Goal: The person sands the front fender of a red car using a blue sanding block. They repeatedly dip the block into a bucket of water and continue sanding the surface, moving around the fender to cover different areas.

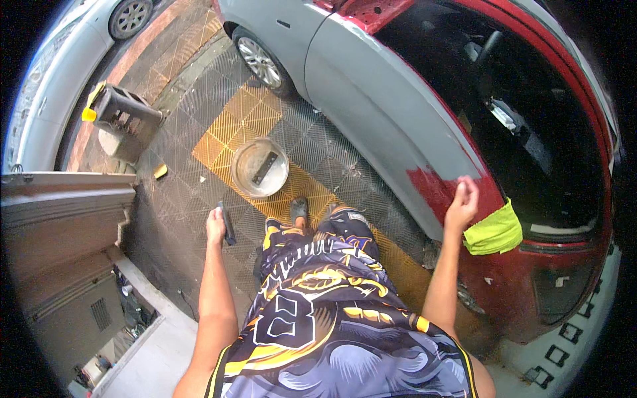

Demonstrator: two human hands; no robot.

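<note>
Beside the grey-and-red car point(371, 99) | your left hand point(215, 227) grips a dark block point(228, 225) | probably light, stiff; hold its long edges | your right hand point(464, 201) loosely half-curled, apparently empty

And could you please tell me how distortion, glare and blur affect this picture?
In the head view, fisheye distortion bows the grey-and-red metal car, inside a black surround; in the head view, bright patches stand out against the dark glass window; in the head view, the bare right hand looks slightly soft.

1 head cam, facing dn (fisheye).
</note>
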